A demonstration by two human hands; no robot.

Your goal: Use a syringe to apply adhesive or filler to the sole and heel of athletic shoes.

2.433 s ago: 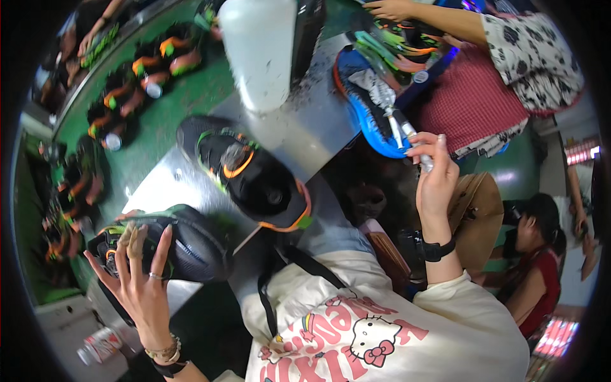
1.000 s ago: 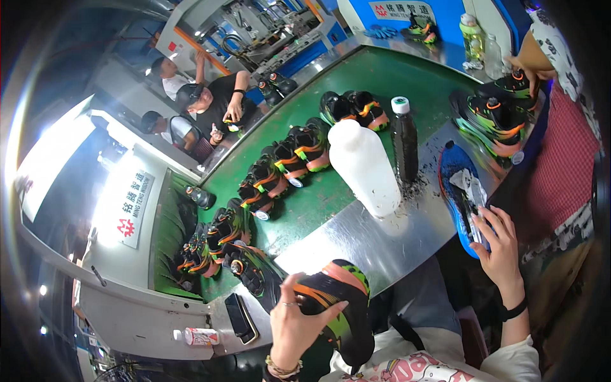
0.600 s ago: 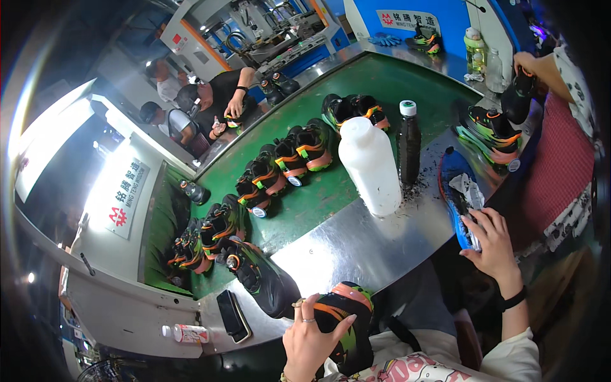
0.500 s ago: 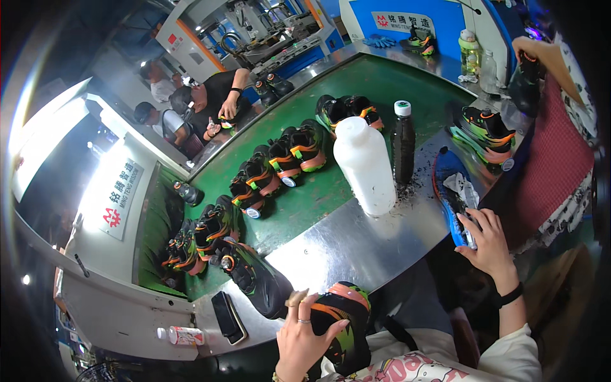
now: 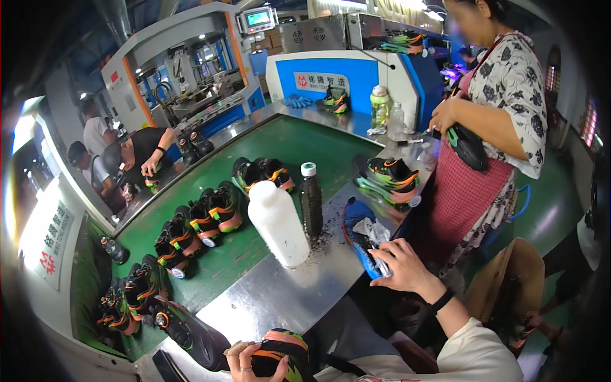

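Observation:
My left hand (image 5: 253, 364) is closed on a black sneaker (image 5: 284, 344) with orange and green trim, at the lower edge. A plain black shoe (image 5: 191, 332) lies beside it to the left. My right hand (image 5: 407, 267) reaches to the near end of a shallow blue tray (image 5: 350, 219), its fingers curled round a small silvery item I cannot make out. Inside the tray lie crumpled white paper (image 5: 371, 230) and dark scraps. Left of the tray stand a large white bottle (image 5: 277, 223) and a dark-filled bottle (image 5: 311, 200) with a white-and-green cap.
Several black-and-orange sneakers (image 5: 184, 232) line the green belt (image 5: 254, 145). Another pair (image 5: 391, 181) sits beyond the tray. Across the corner, a co-worker in a red checked apron (image 5: 461, 184) holds a black shoe. A phone (image 5: 167, 367) lies near the front edge; a brown bag (image 5: 503, 280) stands right.
The view has swung right and up, so the bench appears further left and the co-worker shows more fully. Both my hands keep their places on the sneaker and at the tray.

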